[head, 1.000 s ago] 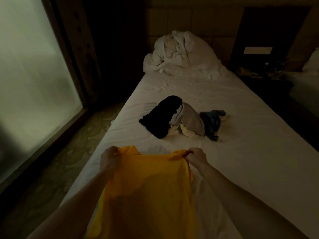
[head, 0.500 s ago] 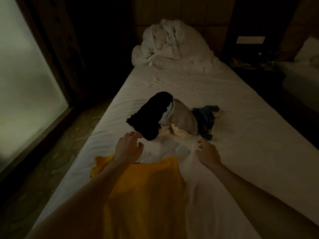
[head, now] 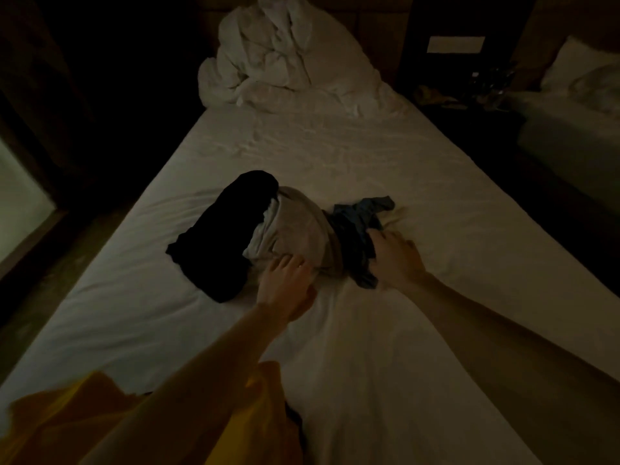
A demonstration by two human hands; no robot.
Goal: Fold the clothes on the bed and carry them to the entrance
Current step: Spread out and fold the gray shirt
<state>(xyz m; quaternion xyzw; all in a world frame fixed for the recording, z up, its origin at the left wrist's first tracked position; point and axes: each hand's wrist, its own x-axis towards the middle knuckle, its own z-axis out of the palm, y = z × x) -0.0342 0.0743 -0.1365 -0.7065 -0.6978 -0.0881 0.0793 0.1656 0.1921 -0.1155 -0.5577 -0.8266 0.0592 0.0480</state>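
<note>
Head view: a soft, crumpled pile of clothes (head: 295, 229), black, beige and blue, sits mid-bed (head: 436, 330) on a wrinkled white sheet. The left hand (head: 285, 286) lies spread against the beige cloth; the right hand (head: 396, 260) rests on the blue, grip unclear.

A crumpled white duvet (head: 288, 52) heaps before the headboard, a dark nightstand (head: 469, 95) to its right.

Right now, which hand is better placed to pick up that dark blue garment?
The right hand: it already rests on the dark blue garment. The left hand lies on the beige garment beside it.
</note>
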